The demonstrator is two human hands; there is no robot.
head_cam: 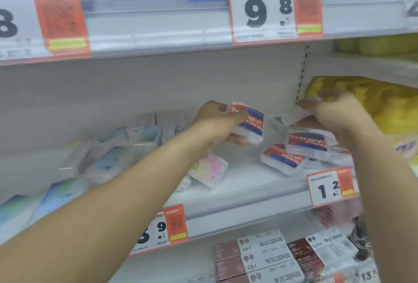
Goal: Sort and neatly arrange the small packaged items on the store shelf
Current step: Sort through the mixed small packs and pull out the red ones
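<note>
My left hand (217, 122) grips a small clear box with a red and blue label (251, 124), held tilted above the white shelf (244, 183). My right hand (334, 111) reaches to the right of it and pinches another clear box (294, 117), which is blurred. Below that hand, two more red and blue boxes (307, 144) lie overlapping on the shelf. A pink and yellow box (210, 169) lies under my left forearm. Several pale blue and green boxes (126, 147) sit in a loose pile at the left.
Price tags hang on the shelf edges: one reading 9.8 (269, 9) above, one (330, 186) at the right front. Yellow packs (373, 102) fill the neighbouring bay at the right. Brown and white cartons (262, 258) stand on the shelf below.
</note>
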